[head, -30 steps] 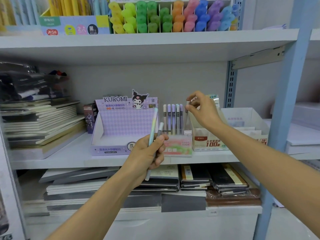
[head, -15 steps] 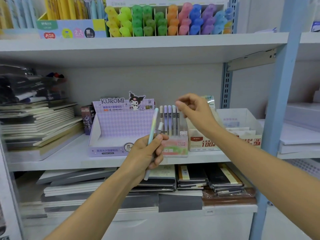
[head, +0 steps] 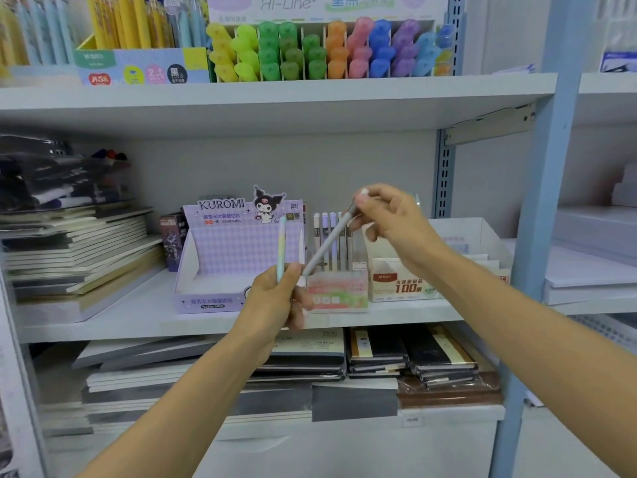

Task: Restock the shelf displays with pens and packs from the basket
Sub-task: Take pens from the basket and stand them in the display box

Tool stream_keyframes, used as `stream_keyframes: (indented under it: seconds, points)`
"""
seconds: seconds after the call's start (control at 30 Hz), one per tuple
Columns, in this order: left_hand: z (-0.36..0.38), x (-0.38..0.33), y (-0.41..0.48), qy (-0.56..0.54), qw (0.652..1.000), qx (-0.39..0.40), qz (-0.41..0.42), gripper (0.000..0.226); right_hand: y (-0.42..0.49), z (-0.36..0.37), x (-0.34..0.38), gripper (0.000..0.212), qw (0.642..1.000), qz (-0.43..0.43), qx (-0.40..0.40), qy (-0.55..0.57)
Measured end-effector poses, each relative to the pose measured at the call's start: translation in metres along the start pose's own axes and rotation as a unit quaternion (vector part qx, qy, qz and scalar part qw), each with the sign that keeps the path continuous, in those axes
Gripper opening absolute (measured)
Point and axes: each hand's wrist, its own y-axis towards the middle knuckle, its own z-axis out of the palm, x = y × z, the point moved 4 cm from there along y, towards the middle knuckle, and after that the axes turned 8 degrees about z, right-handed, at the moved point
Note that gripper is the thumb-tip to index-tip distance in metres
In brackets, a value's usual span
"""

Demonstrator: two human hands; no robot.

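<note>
Has drawn the right hand [head: 389,220] back from the row of standing pens [head: 325,236] and brought it across to the grey pen [head: 327,244], now slanted rather than upright beside the left hand [head: 275,301]. Pinches the upper end of that grey pen between right thumb and forefinger, with the other fingers loosely curled behind. Leaves the lower, white-tipped end down at the fingers of the left hand (too blurred to tell whether gripped there or only touching). Grips the pastel pen [head: 281,246] in the left hand, fingers curled round its lower part, barrel upright, top end seen against the Kuromi box [head: 238,260]. Holds both pens in the air on the near side of the middle shelf [head: 138,315], clear of its surface and just in front of the pink-and-green pen display [head: 339,293].

Shows along that shelf, from left to right: a stack of notebooks [head: 79,250], a small dark box [head: 172,236], the Kuromi box, the pen display with the standing pens in it, a refill box [head: 403,281] marked 100, and an open white box [head: 479,236]. Shows rows of coloured highlighters [head: 327,50] on the shelf above, flat piles of dark notebooks [head: 379,353] on the shelf below, and a blue upright post [head: 551,201] at the right.
</note>
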Motion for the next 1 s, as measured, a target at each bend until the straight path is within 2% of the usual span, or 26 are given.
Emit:
stream_keyframes:
  seconds: [0.13,0.27,0.37,0.53,0.77,0.93,1.0]
  points:
    - [-0.008,0.001,0.001,0.001,1.000,-0.024,-0.015,0.029,0.012,-0.028,0.005,0.011,0.993,-0.039,-0.109,-0.028]
    - [-0.006,0.004,0.003,-0.044,0.997,-0.027,-0.055,0.019,0.022,-0.034,-0.009,0.009,0.984,-0.037,-0.136,-0.108]
    - [-0.009,0.006,0.004,-0.025,0.999,-0.018,-0.042,0.015,0.028,-0.027,-0.018,0.011,0.982,-0.034,-0.126,-0.135]
    - [-0.021,0.011,0.006,-0.026,0.999,-0.031,-0.024,0.020,0.039,0.000,-0.023,0.014,0.979,-0.047,-0.094,-0.173]
    - [-0.039,0.013,0.002,-0.030,0.999,-0.013,-0.009,0.018,0.051,0.022,-0.031,0.006,0.966,-0.053,-0.050,-0.249]
    - [-0.041,0.016,0.000,-0.036,0.999,-0.007,-0.002,0.018,0.060,0.023,-0.030,0.004,0.964,-0.037,-0.009,-0.264]
    - [-0.040,0.016,0.000,-0.045,0.999,-0.010,-0.004,0.018,0.059,0.027,-0.032,0.010,0.966,-0.041,-0.013,-0.257]
